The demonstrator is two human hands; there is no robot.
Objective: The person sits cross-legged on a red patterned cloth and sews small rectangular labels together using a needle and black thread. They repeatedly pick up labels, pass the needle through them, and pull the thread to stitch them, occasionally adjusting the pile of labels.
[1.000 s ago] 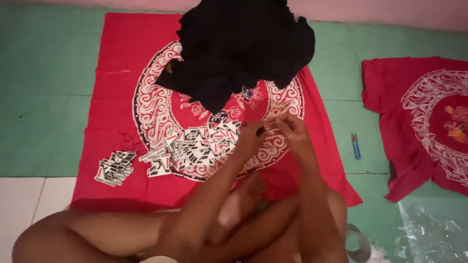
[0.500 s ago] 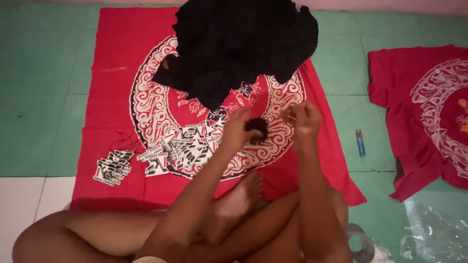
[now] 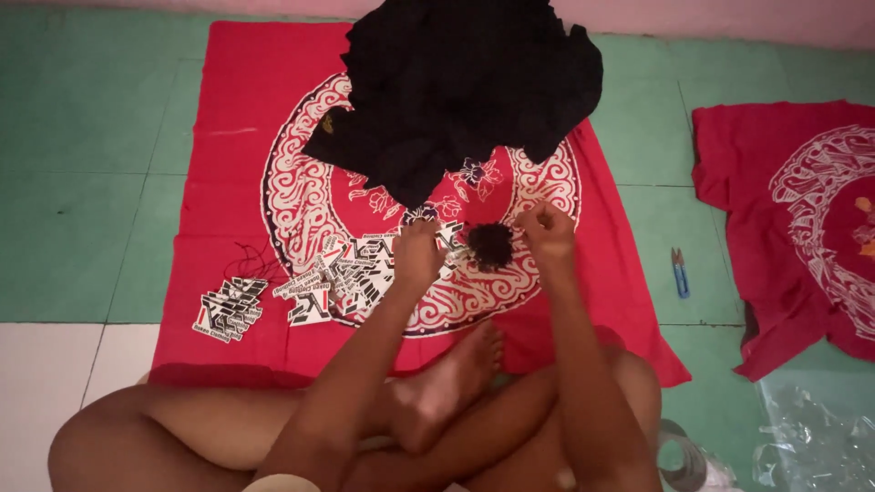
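My left hand (image 3: 417,252) and my right hand (image 3: 544,228) are both closed, held just above a red patterned cloth (image 3: 237,137). Between them sits a small dark tangled bundle of thread (image 3: 490,244). Thin strands seem to run from it to both hands, though they are hard to see. Under and left of my left hand lies a spread of black-and-white paper tags (image 3: 342,273). A heap of black garments (image 3: 465,87) lies on the far part of the cloth.
A small separate stack of tags (image 3: 228,308) lies at the cloth's near left. Blue thread snips (image 3: 681,271) rest on the green floor to the right, beside another red cloth (image 3: 802,237). Clear plastic bags (image 3: 811,437) and a tape roll (image 3: 684,460) lie at the near right.
Both hands drew slightly apart, and the dark thread bundle now shows between them. The camera view shifted a little.
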